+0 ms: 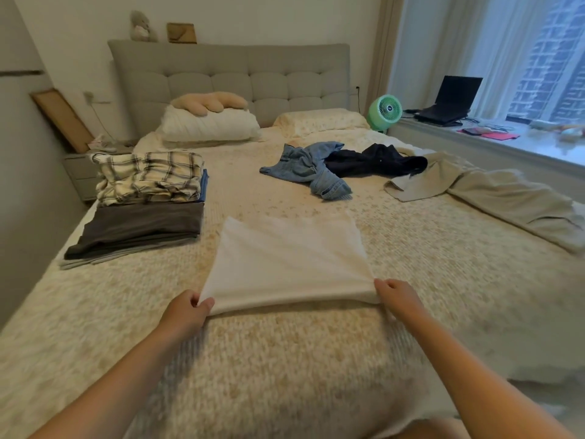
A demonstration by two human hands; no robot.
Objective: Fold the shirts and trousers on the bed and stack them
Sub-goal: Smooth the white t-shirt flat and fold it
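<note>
A white shirt (286, 261) lies partly folded in the middle of the bed (285, 359). My left hand (190, 308) pinches its near left corner and my right hand (395, 296) pinches its near right corner. At the left edge of the bed sit two stacks of folded clothes: a plaid shirt (148, 177) on top of the far one, dark grey garments (139, 229) in the near one. Crumpled blue jeans (308, 169), a dark navy garment (376, 161) and beige trousers (487, 194) lie unfolded further back and to the right.
Two pillows (209, 123) lean at the grey headboard (231, 74). A green fan (383, 111) and a laptop (449, 101) stand on the window ledge at the right. A grey nightstand (79, 172) is at the left beside the wall.
</note>
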